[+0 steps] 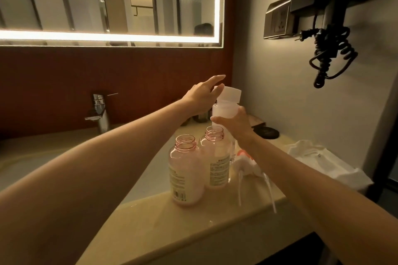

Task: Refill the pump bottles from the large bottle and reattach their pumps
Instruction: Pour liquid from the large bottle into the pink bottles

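- The large bottle (224, 110), white and opaque, stands upright at 12 o'clock of the two pump bottles, at the back of the surface (150, 219); its contents cannot be seen.
- The right hand (234, 123) wraps its grip around the large bottle's body.
- The left hand (201, 98) reaches over the white cap (232, 93), its grip spread with straight fingers, one fingertip touching the cap; the thumb is hidden.
- The near pump bottle (186, 171) and far pump bottle (215, 157), both pink-tinted, stand touching, their threaded necks uncovered. Milky pink liquid fills most of each; the exact level is unclear.
- Two pumps (245, 162) lie at 3 o'clock of the bottles, dip tubes pointing toward 6 o'clock.
- A white cloth (318, 161) lies further toward 3 o'clock.
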